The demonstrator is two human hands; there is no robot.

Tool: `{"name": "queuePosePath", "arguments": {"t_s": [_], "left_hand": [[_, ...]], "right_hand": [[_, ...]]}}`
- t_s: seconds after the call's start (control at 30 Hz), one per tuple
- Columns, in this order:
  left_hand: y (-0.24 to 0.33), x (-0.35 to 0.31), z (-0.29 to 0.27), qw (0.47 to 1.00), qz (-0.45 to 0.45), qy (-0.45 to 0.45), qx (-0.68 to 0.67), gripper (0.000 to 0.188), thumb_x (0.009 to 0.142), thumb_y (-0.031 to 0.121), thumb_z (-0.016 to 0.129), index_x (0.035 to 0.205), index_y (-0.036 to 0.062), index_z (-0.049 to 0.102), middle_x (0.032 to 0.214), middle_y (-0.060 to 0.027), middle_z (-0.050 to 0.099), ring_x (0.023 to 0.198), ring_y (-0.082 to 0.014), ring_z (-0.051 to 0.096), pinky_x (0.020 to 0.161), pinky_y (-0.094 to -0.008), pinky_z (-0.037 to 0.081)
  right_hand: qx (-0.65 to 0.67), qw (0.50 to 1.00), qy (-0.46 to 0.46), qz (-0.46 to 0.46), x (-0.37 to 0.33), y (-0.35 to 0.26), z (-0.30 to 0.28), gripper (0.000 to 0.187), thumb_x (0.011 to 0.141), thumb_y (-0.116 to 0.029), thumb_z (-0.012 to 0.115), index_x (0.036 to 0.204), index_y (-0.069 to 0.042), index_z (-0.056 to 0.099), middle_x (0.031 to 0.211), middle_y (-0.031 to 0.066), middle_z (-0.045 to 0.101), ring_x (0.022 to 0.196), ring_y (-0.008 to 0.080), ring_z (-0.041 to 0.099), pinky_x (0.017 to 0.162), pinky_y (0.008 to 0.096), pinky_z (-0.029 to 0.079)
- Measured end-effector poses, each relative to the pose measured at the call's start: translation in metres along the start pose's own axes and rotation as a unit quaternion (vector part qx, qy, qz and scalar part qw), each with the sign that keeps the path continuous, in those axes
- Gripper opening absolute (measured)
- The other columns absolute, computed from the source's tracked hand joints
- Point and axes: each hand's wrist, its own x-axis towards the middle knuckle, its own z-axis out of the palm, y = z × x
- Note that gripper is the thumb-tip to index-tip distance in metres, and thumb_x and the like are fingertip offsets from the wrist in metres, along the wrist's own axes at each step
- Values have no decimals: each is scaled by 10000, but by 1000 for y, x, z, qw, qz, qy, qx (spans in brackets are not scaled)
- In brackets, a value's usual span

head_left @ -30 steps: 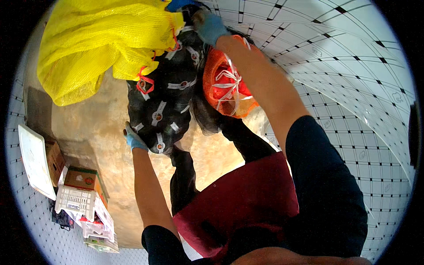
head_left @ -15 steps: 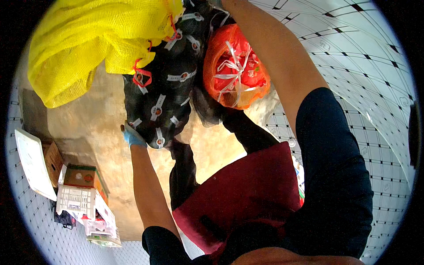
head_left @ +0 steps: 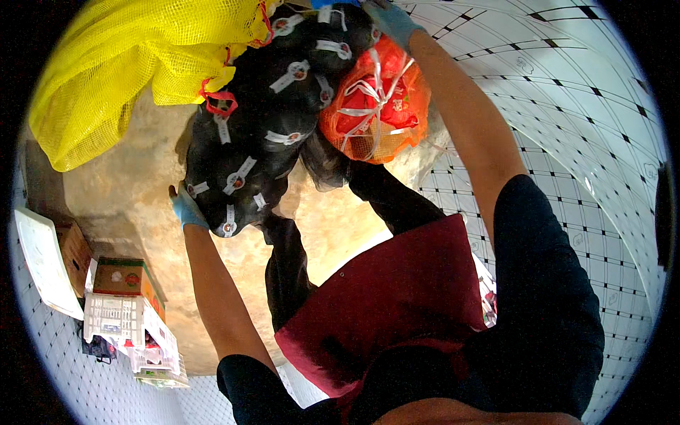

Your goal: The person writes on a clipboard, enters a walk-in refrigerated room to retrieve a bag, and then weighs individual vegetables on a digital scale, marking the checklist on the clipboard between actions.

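Note:
A long black net bag [head_left: 248,134], bulging with round shapes and dotted with white label strips, lies slantwise in front of me. My left hand [head_left: 186,207], in a light blue glove, grips its near left end; the fingers are partly hidden by it. At the far right end my right hand [head_left: 394,23], gloved the same way, holds the bag, fingertips partly hidden. Against the bag's right side rests an orange net sack [head_left: 397,127] of red packages, tied with white string. A yellow mesh sack [head_left: 106,92] with red cord lies to the left.
A white crate [head_left: 113,319] stands at the lower left beside a cardboard box [head_left: 119,276] and a leaning white panel [head_left: 44,262]. My legs in dark trousers are close to the bag, below a maroon apron [head_left: 389,297]. A patterned wall [head_left: 567,92] rises on the right.
The black bag's near end has shifted slightly left with my left hand. My right hand, mostly out of view before, now shows at the far end. Something blue appears beyond the bag.

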Motion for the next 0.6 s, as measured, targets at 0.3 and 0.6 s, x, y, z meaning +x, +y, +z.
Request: {"name": "queuePosePath", "arguments": {"t_s": [0.3,0.6], "left_hand": [[11,-14,3,1000,13,-11,-12,621,901,191,573,1443,142,275,1077,-152,595,853,-262,622,717,-370,552],[-4,6,-8,999,23,-24,-11,582,915,167,577,1431,142,308,981,-127,608,793,-211,612,668,-341,536]], "right_hand": [[94,986,-40,130,27,9,-38,540,929,-379,444,1362,-64,373,1271,245,482,1154,423,482,977,441,408],[65,983,-49,165,53,9,-33,518,915,-429,474,1272,-54,459,1153,232,544,1055,407,539,915,441,443]]}}
